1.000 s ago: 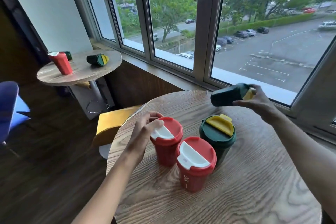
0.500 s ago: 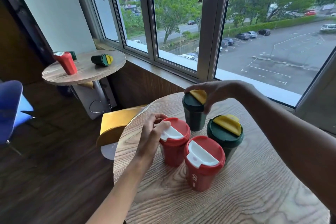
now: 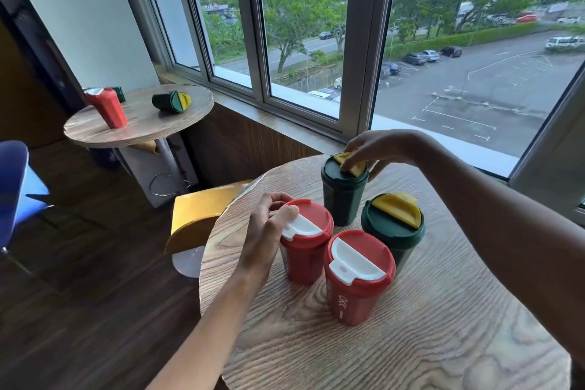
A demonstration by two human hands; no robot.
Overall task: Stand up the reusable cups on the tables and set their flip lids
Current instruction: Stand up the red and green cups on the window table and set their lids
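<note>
Cups stand in a cluster on the near tabletop point(image 3: 443, 326): left hand point(image 3: 266, 228) with fingers curled against the left red cup point(image 3: 305, 250), right hand point(image 3: 376, 146) pinching the yellow flap point(image 3: 353, 165) of the rear green cup point(image 3: 343, 196).

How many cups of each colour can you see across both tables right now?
Red cups: 3, two on the near table at and, one on the far table at
Green cups: 3 sure, at; a dark green thing behind the far red cup is unclear
Total: 6
</note>
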